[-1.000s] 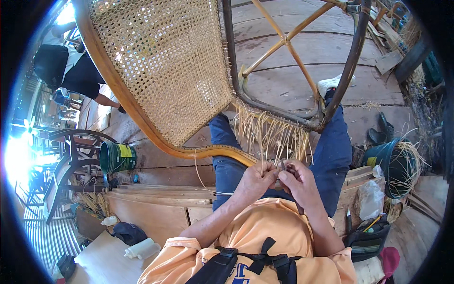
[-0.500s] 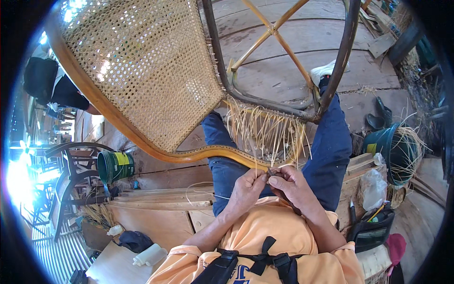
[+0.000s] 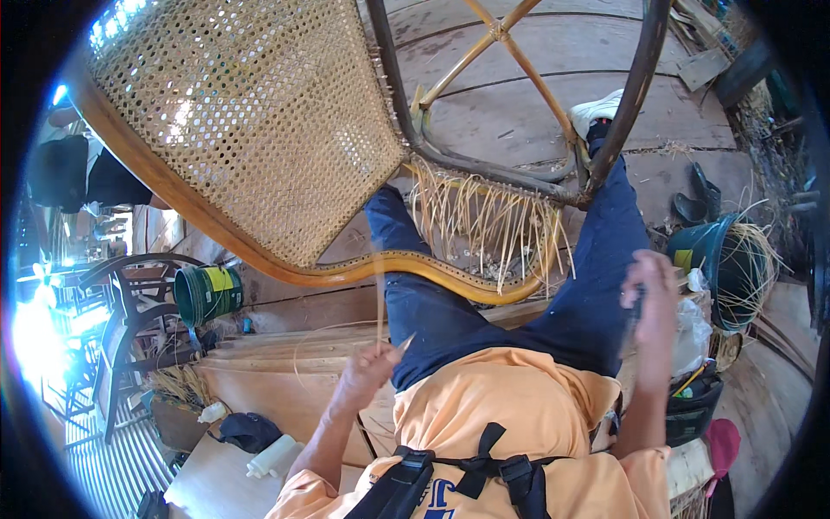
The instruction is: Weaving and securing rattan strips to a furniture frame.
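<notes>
wide wooden floorboards are spreading out under everything, dusty and littered with scraps of cane. someone in an orange shirt and blue trousers is sitting low with a cane chair tipped over their knees, its woven panel filling the upper left and its dark bent frame arching across the top. a fringe of loose cane ends is hanging from the curved wooden rail just above the knees.

the left hand is closing around a thin cane strand, which is running straight up from the fist toward the rail; a short stub is poking out beside the thumb. the right hand is lifting off to the right side, well apart from the chair, blurred; it seems to be curling around something dark and slim, but i cannot tell what it is or how firmly it is gripped.

on the right a dark green bucket is lying tilted on the floor, coils of pale cane spilling over its rim. a pair of dark sandals is sitting just beyond it. over on the left a smaller green bucket is lying on its side by a stack of boards, its contents hidden. near the right hip a dark tool bag is standing open with a yellow-handled tool sticking out. a white bottle is lying at lower left.
</notes>
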Action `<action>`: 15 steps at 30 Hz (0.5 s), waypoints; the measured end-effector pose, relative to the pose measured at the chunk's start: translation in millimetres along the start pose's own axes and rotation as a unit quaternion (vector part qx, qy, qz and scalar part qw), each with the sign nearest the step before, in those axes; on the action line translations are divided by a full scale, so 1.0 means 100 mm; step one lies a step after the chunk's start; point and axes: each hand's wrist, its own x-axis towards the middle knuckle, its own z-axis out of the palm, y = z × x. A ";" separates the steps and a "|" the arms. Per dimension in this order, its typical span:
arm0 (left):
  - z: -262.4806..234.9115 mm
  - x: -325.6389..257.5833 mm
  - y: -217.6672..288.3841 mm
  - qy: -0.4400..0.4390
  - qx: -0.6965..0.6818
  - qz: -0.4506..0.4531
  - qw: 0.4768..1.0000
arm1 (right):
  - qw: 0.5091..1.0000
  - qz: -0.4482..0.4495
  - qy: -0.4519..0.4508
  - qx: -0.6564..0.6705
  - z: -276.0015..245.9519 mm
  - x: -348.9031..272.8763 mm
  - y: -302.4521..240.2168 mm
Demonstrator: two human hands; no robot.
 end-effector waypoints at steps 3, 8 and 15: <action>0.08 0.15 -0.10 0.020 -0.006 0.049 0.999 | 0.986 -0.025 0.070 -0.151 -0.70 -0.10 0.27; 0.84 0.42 0.36 0.032 0.054 0.279 0.958 | 0.874 0.033 0.099 -0.475 -1.85 -0.98 1.69; 1.09 0.31 0.76 -0.166 0.071 0.272 0.945 | 0.987 0.042 -0.029 -0.151 -0.34 -1.09 0.52</action>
